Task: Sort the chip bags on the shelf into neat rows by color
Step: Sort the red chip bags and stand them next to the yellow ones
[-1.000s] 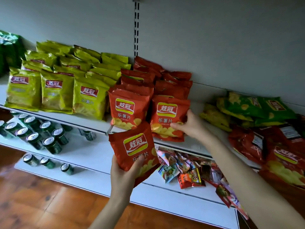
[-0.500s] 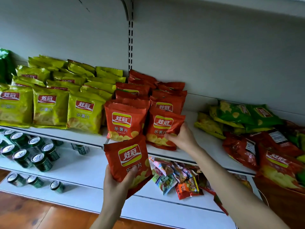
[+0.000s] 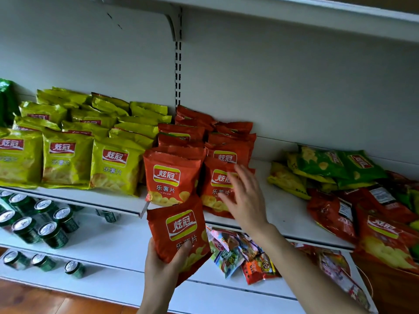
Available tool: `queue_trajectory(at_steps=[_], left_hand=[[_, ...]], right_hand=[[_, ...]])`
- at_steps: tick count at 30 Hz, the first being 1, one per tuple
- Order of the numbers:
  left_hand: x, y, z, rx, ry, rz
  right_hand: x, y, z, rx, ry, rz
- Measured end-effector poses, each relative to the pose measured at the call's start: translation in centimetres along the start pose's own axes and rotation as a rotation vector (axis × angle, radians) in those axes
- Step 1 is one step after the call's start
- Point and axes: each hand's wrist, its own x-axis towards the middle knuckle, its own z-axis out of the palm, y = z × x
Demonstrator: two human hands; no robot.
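My left hand point(image 3: 162, 260) grips a red chip bag point(image 3: 181, 230) by its lower edge, held upright just below and in front of the white shelf point(image 3: 278, 214). Two rows of red bags point(image 3: 173, 175) stand on the shelf behind it, with rows of yellow bags point(image 3: 113, 164) to their left. My right hand point(image 3: 243, 198) hovers with fingers spread in front of the front bag of the right red row point(image 3: 217, 184); contact is unclear. An unsorted pile of yellow, green and red bags point(image 3: 335, 177) lies at the shelf's right.
Green cans point(image 3: 45, 225) stand on the lower shelf at left, and more on the one below. Mixed small snack packets point(image 3: 240, 252) lie on the lower shelf under my right arm. A bracket point(image 3: 174, 21) carries the shelf above. Wooden floor shows at bottom left.
My right hand has let go of the right front red bag's edge and opened, fingers spread. The view has tilted upward. My left hand still holds its red bag.
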Motion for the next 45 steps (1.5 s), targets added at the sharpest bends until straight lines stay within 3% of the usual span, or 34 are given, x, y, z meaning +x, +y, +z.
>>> queue_trajectory(at_steps=[6, 15, 23, 27, 31, 33, 39, 42, 45], left_hand=[[0.4, 0.0, 0.2, 0.012, -0.013, -0.002], [0.8, 0.0, -0.5, -0.009, -0.036, -0.023], [0.5, 1.3, 0.3, -0.002, -0.177, -0.093], [0.6, 1.9, 0.9, 0.018, -0.28, -0.127], [0.5, 2.4, 3.0, 0.03, -0.431, -0.148], [0.3, 2.8, 4.5, 0.044, -0.493, -0.13], [0.9, 3.3, 10.3, 0.104, -0.499, 0.033], [1.8, 2.4, 14.0, 0.138, -0.451, 0.17], [3.6, 0.6, 18.5, 0.462, -0.407, 0.365]], right_hand=[[1.2, 1.3, 2.0, -0.173, -0.306, -0.109], [1.9, 1.8, 3.0, -0.119, -0.391, -0.059], [2.2, 1.7, -0.6, 0.189, -0.358, -0.012], [1.5, 1.9, -4.4, 0.556, -0.189, 0.301], [0.1, 1.7, -7.8, 0.825, -0.504, 0.385], [-0.6, 2.2, -8.7, 0.881, -0.548, 0.401], [-0.1, 6.8, -12.7, 0.879, -0.464, 0.503], [1.5, 11.2, -14.5, 0.839, -0.183, 0.573], [4.2, 16.0, -15.7, 0.857, 0.057, 0.68]])
